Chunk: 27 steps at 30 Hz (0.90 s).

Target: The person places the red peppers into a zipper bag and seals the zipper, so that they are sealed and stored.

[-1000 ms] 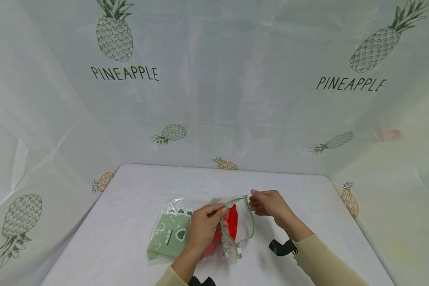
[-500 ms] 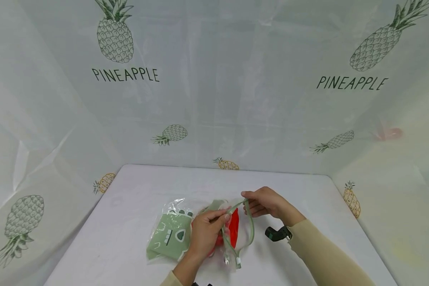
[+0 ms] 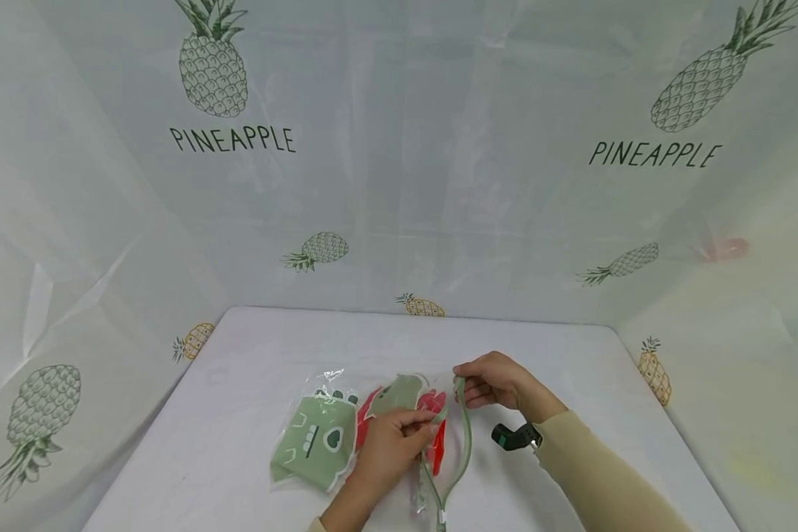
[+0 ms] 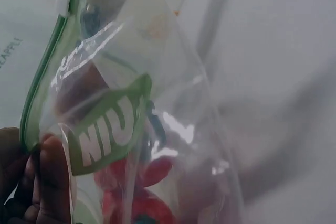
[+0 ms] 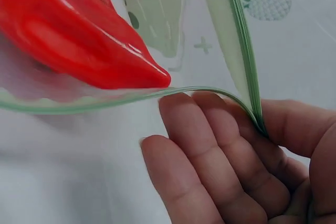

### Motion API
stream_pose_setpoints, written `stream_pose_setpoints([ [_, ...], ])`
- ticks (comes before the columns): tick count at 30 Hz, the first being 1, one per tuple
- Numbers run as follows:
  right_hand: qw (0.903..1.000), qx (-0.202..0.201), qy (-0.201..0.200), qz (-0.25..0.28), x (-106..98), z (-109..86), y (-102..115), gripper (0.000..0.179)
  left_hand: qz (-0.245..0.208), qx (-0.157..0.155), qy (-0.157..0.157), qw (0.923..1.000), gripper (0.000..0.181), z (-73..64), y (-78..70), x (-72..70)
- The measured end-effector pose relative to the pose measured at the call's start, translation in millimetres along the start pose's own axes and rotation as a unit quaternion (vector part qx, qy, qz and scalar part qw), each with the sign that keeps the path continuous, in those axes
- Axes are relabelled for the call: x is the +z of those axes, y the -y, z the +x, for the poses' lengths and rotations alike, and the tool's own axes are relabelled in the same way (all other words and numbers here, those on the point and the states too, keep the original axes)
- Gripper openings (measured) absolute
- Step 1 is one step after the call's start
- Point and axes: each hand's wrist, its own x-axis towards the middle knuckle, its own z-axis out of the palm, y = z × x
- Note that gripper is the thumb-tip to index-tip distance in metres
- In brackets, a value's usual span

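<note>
My left hand (image 3: 392, 447) pinches the green-trimmed rim of a clear zip bag (image 4: 205, 135), whose mouth gapes. At the rim's right corner, my right hand (image 3: 495, 380) holds the trim between thumb and fingers. A shiny red pepper (image 5: 89, 35) with a green stem shows at the mouth in the right wrist view. More red shapes (image 4: 142, 205) appear through the plastic below a green "NIU" print (image 4: 113, 135). The white zip slider (image 3: 442, 515) hangs at the near end. My left hand hides part of the bag.
A large green cartoon face (image 3: 312, 443) lies on clear plastic at the left; I cannot tell whether it belongs to the same bag. The white table (image 3: 292, 332) is enclosed by pineapple-print sheeting (image 3: 406, 185) at the back and sides.
My right hand has come left onto the rim corner. My left hand has shifted slightly right and down. The rim has dropped nearer, its slider end lower, and more of the green print shows behind.
</note>
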Motion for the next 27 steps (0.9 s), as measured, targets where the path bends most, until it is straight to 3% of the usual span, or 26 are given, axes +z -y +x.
stream_pose_setpoints([
  [6, 0.9988, -0.007, -0.02, 0.045, 1.6, -1.2, -2.3, 0.023, 0.096, 0.04, -0.026, 0.9942, 0.02, -13.0, -1.0, 15.6],
  [12, 0.9954, -0.015, -0.05, 0.081, 3.7, -0.6, -2.0, 0.022, 0.193, -0.005, -0.006, 0.9812, 0.043, -24.1, -6.7, 33.3],
  [16, 0.9917, -0.033, -0.062, 0.108, 4.3, -1.0, -2.6, 0.023, 0.264, 0.002, 0.013, 0.9643, 0.064, -29.4, -6.6, 43.5],
  [22, 0.9835, -0.051, -0.086, 0.151, 2.2, -2.7, -2.6, 0.022, 0.36, 0.005, 0.05, 0.9316, 0.101, -36.5, 1.4, 60.3],
  [25, 0.9801, -0.059, -0.093, 0.165, -0.3, -3.7, -2.6, 0.023, 0.401, 0.011, 0.055, 0.9146, 0.099, -37.0, 6.4, 61.6],
  [27, 0.9785, -0.063, -0.097, 0.17, -3.7, -5.0, -3.1, 0.025, 0.421, 0.039, 0.044, 0.905, 0.091, -35.0, 10.0, 57.8],
])
